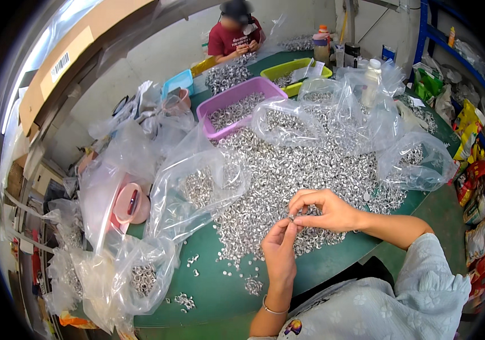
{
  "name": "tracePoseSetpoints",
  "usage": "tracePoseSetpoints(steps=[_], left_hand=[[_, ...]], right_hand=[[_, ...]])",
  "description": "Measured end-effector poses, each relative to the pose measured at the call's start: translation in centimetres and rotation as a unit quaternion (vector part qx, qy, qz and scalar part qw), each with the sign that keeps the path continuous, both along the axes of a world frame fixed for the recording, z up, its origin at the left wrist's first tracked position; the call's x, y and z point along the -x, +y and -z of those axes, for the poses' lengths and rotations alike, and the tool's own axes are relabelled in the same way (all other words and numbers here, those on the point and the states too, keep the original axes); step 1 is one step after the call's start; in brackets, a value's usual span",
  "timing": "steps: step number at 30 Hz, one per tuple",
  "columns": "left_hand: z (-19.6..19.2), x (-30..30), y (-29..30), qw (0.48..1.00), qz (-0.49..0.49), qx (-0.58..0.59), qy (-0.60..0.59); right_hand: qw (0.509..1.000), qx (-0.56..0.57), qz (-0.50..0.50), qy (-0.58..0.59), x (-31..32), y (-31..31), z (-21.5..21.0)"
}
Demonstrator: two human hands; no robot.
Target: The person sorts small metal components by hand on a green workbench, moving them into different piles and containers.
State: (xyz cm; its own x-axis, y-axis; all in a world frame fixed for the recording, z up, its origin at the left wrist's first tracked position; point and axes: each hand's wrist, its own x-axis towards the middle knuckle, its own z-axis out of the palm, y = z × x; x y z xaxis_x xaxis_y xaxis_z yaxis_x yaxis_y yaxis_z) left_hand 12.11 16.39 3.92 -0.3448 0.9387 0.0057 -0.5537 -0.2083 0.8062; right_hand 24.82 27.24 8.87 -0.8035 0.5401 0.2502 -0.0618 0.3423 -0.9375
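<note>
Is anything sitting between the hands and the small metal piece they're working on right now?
Nothing visible does. The left hand and right hand meet fingertip to fingertip on the small metal piece, just above the heap of silver rings on the green table. The clear plastic bags lie off to the side.

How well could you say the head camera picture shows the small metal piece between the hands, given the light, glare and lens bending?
In the head view, light is even and soft; the left hand and right hand are sharp, but the metal piece is too small to make out. Glare whitens the plastic bags. Toward the rim the table edge bends and the corners go black.
</note>
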Motion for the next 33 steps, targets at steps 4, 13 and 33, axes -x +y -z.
tracePoseSetpoints(steps=[4, 13, 33], left_hand=[[0.0, 0.2, -0.1, 0.999, 0.025, -0.012, -0.024], [-0.3, 0.1, -2.6, 0.999, 0.009, 0.031, 0.039], [1.2, -1.0, -2.1, 0.998, 0.045, 0.031, 0.008]], right_hand=[[1.000, 0.003, 0.014, 0.006, -0.1, -0.1, -0.1], [0.955, 0.079, 0.241, 0.151, -0.9, 7.6, -2.3], [0.873, 0.278, 0.208, 0.344, -9.6, 12.1, -1.6]])
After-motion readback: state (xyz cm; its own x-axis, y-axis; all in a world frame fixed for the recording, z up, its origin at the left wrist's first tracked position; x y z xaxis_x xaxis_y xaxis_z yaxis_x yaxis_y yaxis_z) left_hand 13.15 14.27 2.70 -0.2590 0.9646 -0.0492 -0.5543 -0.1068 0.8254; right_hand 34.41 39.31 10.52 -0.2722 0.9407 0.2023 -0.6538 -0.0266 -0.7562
